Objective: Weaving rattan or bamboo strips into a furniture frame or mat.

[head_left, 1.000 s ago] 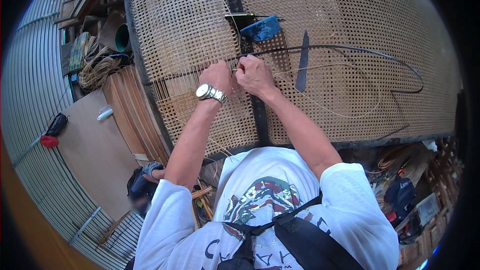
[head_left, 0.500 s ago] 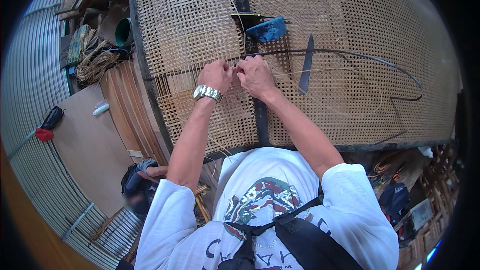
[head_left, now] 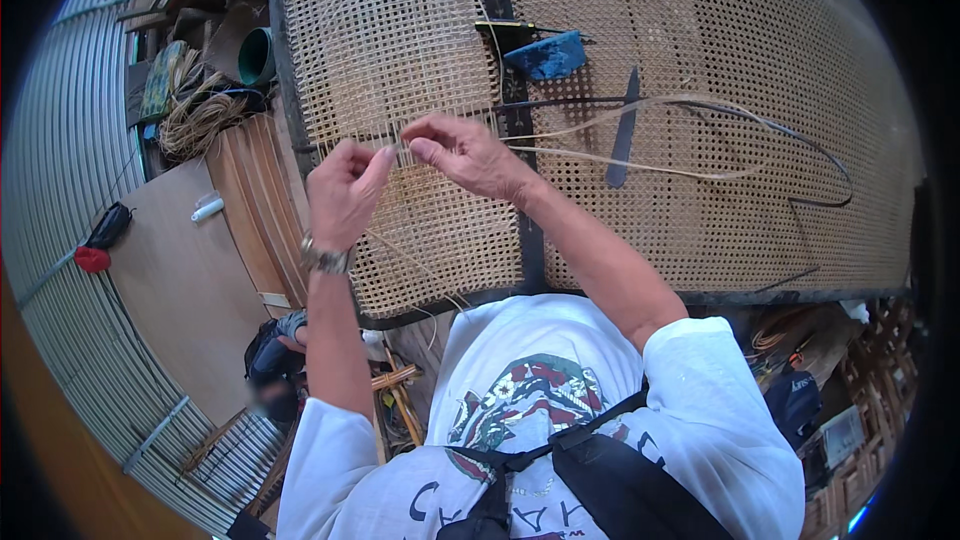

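A woven cane panel (head_left: 390, 50) in a dark frame spreads out before me, with open-hole weaving. Over its left section my left hand (head_left: 347, 190), a metal watch at the wrist, is closed with fingers curled; what they hold is too small to make out. Just to the right, my right hand (head_left: 468, 155) pinches a thin cane strand. This pale cane strand (head_left: 690, 172) trails rightward in a long loop and comes back toward the hand. Between my hands lies a gap in the weave with loose strands. A dark, flat blade-like strip (head_left: 623, 130) rests right of them.
A blue block-like piece (head_left: 548, 57) and a dark thin tool (head_left: 510, 30) lie on the panel's dark crossbar. A black curved rod (head_left: 800, 145) arcs across the right section. Coiled cane (head_left: 205, 120) and wooden boards (head_left: 245, 180) sit at left. Another person (head_left: 280, 355) is at lower left.
Both hands have shifted left along the gap and moved slightly apart. The cane strand's loop has been drawn out to the right of my right hand, over the blade-like strip.
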{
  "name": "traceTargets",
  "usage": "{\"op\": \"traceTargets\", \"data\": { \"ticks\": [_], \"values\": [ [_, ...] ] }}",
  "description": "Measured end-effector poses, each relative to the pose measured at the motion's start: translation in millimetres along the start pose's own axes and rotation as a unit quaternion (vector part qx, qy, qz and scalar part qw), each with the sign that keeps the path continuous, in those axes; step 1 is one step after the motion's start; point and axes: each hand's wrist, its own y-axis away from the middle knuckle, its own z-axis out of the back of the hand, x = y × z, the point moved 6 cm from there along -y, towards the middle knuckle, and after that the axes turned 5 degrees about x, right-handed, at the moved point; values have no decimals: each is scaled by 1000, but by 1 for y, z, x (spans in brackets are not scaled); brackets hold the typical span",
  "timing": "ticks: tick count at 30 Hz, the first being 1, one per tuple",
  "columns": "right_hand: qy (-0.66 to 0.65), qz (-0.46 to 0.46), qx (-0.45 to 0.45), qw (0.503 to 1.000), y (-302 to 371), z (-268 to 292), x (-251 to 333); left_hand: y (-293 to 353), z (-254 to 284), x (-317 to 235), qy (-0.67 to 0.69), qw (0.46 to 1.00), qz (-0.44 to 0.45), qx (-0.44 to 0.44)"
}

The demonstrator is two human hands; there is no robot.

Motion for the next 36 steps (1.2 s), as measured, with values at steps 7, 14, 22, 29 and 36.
{"op": "traceTargets", "data": {
  "ticks": [7,14,22,29,36],
  "values": [
    [361,12,-31,932,10,70,-47,-51,-88,42,-223,971,22,89],
    [462,-68,-51,883,17,65,-42,-58,-114,34,-346,929,45,124],
    [441,-126,-77,886,18,65,-50,-52,-116,2,-396,909,55,118],
    [431,-123,-109,887,18,67,-45,-54,-122,-1,-440,891,27,105],
    [440,-111,-128,882,20,66,-46,-68,-129,3,-453,883,39,118]
  ]
}}
